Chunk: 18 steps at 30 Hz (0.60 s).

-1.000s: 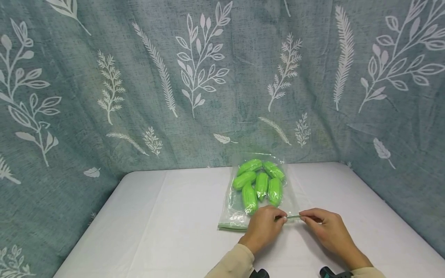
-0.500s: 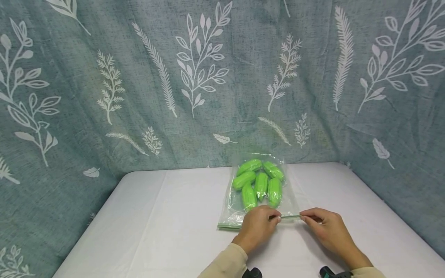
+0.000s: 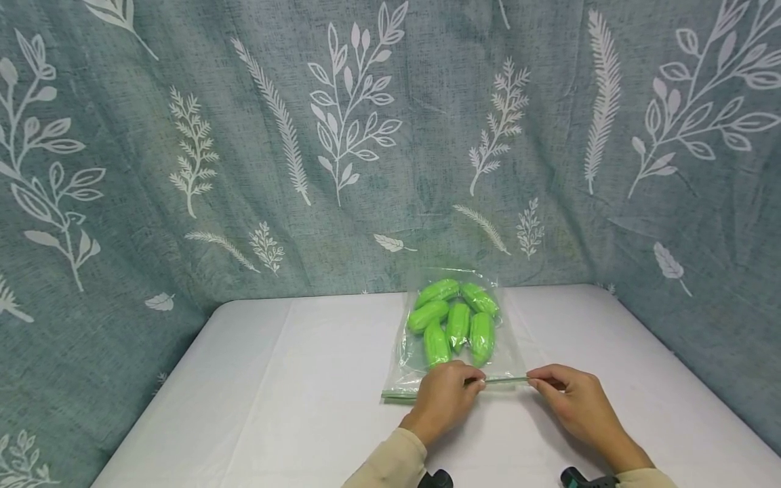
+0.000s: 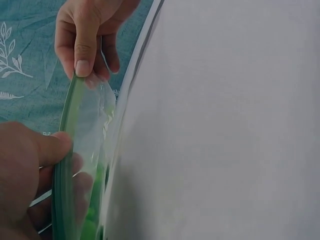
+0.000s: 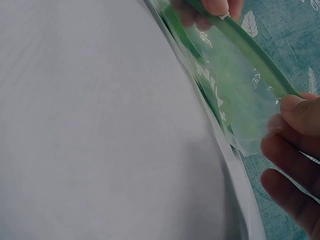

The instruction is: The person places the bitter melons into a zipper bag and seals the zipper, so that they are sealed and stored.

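A clear zip bag with a green sealing strip lies on the table, its strip side toward me. Several bright green, rounded oblong packets are inside it. My left hand pinches the strip between thumb and fingers, partway along the opening. Beside that thumb, in the right wrist view, a small white slider shows on the strip. My right hand pinches the strip's right end, its other fingers loosely bent. Between the hands the strip is taut and slightly lifted. The left hand hides part of the strip.
The bag rests on a white-covered table, near its far side. Behind and beside the table hangs a teal curtain with white leaf patterns. Dark devices are strapped at both wrists.
My left hand has slid leftward along the strip, widening the gap between the hands. The right hand keeps its pinch in place, and the bag with its packets has barely moved.
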Each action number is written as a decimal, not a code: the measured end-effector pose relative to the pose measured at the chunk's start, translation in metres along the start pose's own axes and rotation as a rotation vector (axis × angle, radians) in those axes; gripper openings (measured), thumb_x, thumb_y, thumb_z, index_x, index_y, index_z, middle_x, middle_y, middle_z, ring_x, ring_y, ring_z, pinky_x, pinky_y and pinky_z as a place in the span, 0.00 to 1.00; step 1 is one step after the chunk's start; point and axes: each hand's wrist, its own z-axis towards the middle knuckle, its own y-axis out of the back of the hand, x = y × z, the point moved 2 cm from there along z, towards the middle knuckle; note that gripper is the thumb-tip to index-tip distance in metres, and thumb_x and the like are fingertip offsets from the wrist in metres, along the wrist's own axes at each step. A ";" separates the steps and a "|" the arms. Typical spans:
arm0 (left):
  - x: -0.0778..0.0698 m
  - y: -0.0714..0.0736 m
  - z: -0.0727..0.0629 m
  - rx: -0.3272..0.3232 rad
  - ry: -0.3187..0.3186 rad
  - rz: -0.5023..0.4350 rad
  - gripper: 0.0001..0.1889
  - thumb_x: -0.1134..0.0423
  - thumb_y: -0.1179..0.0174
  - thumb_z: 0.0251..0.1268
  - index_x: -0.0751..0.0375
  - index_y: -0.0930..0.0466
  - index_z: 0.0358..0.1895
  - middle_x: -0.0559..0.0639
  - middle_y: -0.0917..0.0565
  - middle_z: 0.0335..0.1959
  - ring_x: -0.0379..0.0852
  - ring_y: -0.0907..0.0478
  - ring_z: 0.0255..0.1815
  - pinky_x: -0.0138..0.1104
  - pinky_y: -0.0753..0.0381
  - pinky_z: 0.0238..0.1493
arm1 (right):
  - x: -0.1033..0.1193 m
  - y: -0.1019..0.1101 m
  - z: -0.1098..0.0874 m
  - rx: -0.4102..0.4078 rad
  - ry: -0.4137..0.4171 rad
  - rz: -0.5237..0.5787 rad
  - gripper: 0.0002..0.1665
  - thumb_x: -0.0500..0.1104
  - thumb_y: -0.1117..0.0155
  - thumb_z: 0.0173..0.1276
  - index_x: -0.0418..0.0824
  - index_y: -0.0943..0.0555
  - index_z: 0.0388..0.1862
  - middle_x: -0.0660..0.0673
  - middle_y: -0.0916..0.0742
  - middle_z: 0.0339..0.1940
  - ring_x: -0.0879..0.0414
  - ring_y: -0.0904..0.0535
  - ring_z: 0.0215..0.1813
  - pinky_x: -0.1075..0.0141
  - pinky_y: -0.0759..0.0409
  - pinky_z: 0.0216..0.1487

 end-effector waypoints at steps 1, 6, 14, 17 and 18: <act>0.001 0.000 0.000 0.003 0.005 -0.002 0.05 0.56 0.31 0.63 0.44 0.09 0.41 0.32 0.15 0.34 0.29 0.19 0.37 0.24 0.22 0.36 | 0.000 0.000 0.000 0.000 0.000 0.002 0.10 0.32 0.25 0.58 0.46 0.11 0.36 0.59 0.11 0.31 0.66 0.17 0.35 0.79 0.23 0.36; 0.003 0.004 -0.001 0.014 0.017 -0.013 0.05 0.56 0.31 0.64 0.44 0.09 0.40 0.32 0.15 0.34 0.29 0.20 0.36 0.25 0.23 0.36 | 0.001 0.000 0.001 -0.004 0.003 -0.002 0.10 0.32 0.24 0.57 0.46 0.11 0.35 0.59 0.11 0.31 0.66 0.17 0.34 0.80 0.24 0.35; 0.008 0.008 -0.002 0.003 0.019 -0.040 0.05 0.57 0.31 0.64 0.46 0.09 0.40 0.33 0.14 0.35 0.30 0.19 0.37 0.26 0.22 0.38 | -0.001 0.000 0.000 -0.008 -0.007 -0.013 0.10 0.33 0.24 0.58 0.48 0.12 0.35 0.60 0.12 0.31 0.66 0.18 0.34 0.79 0.24 0.35; 0.011 0.009 -0.003 0.004 0.018 -0.044 0.05 0.57 0.31 0.64 0.46 0.09 0.40 0.33 0.13 0.36 0.30 0.19 0.39 0.26 0.21 0.39 | -0.002 0.000 0.000 -0.007 -0.009 -0.012 0.10 0.34 0.24 0.59 0.48 0.12 0.35 0.60 0.12 0.31 0.66 0.18 0.34 0.79 0.25 0.35; 0.011 0.009 -0.003 0.003 0.017 -0.045 0.05 0.57 0.31 0.64 0.46 0.08 0.40 0.33 0.13 0.36 0.30 0.19 0.39 0.26 0.21 0.40 | -0.002 0.000 0.000 -0.007 -0.009 -0.011 0.10 0.34 0.24 0.59 0.48 0.12 0.35 0.60 0.12 0.31 0.66 0.18 0.34 0.80 0.25 0.35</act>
